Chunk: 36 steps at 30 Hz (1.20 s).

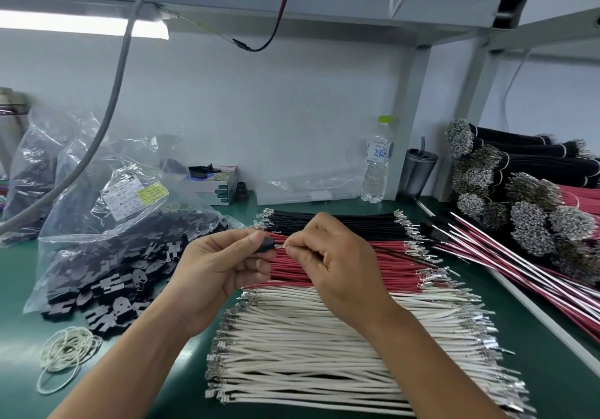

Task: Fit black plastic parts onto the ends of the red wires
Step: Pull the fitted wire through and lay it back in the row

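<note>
You pinched the black plastic part (265, 246) in your left hand (218, 266) and the metal-tipped wire end (281, 246) in your right hand (328, 256), above the red wires (344, 269). Both looked light; the wire seemed limp, so holding just behind the terminal suited it.

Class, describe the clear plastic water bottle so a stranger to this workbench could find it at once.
Start at the grey wall behind the green work mat and follow it right, toward the grey shelf post. The clear plastic water bottle stands upright there, left of a grey metal tumbler. Its pale green cap and see-through body set it apart.
</note>
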Each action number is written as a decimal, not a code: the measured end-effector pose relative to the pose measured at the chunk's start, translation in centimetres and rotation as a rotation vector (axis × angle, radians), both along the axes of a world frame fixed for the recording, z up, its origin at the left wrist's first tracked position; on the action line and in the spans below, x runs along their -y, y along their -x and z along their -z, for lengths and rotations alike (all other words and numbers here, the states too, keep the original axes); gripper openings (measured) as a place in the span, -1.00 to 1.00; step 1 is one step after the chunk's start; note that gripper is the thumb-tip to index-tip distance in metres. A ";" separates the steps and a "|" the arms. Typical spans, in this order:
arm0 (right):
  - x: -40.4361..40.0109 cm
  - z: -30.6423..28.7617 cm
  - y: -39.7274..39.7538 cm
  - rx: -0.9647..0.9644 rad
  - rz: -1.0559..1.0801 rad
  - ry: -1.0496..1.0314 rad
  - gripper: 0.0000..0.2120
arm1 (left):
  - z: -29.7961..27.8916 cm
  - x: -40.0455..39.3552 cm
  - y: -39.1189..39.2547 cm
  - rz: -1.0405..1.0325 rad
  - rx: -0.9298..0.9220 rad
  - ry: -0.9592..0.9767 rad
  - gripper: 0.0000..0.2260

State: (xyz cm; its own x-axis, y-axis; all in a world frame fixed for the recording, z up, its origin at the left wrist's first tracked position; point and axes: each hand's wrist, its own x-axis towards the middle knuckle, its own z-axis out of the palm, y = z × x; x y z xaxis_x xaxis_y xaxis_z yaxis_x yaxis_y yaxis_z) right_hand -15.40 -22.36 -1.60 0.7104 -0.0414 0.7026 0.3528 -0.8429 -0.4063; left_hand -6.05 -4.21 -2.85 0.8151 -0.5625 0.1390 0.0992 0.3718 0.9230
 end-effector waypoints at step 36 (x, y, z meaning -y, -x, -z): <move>0.3 -0.1 0.1 -0.109 0.009 -0.028 -0.92 | -0.2 0.0 0.8 -0.161 0.373 -0.317 -0.82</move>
State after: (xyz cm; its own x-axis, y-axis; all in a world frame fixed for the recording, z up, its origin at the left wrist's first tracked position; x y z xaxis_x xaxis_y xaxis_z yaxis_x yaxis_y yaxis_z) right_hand -15.46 -22.71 -1.48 0.7818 -0.0661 0.6201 0.2982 -0.8337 -0.4648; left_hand -6.81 -4.23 -2.62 0.8222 -0.4958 0.2794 -0.2934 0.0514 0.9546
